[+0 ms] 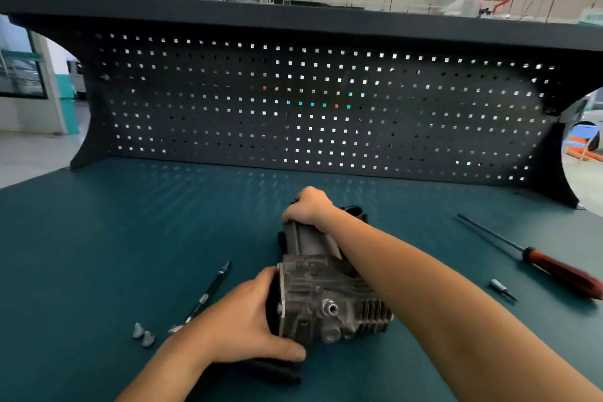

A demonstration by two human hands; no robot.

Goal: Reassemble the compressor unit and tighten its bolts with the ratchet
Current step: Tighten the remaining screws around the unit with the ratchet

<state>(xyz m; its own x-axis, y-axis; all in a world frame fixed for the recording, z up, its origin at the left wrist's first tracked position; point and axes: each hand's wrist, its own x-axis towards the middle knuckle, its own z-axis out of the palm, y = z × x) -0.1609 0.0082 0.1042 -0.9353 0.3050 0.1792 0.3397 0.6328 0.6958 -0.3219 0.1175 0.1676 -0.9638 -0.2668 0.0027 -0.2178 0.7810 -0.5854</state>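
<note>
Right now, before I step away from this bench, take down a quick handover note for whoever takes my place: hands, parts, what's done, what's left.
Left hand grips the near end of the compressor; right hand grips its far cylinder end.
The unit lies on the green mat.
The ratchet lies unheld to its left, with two loose bolts near its end.
The red-handled screwdriver and a small bit lie to the right.
Done: main body looks joined.
Left: fit the two bolts and tighten them with the ratchet.
</note>
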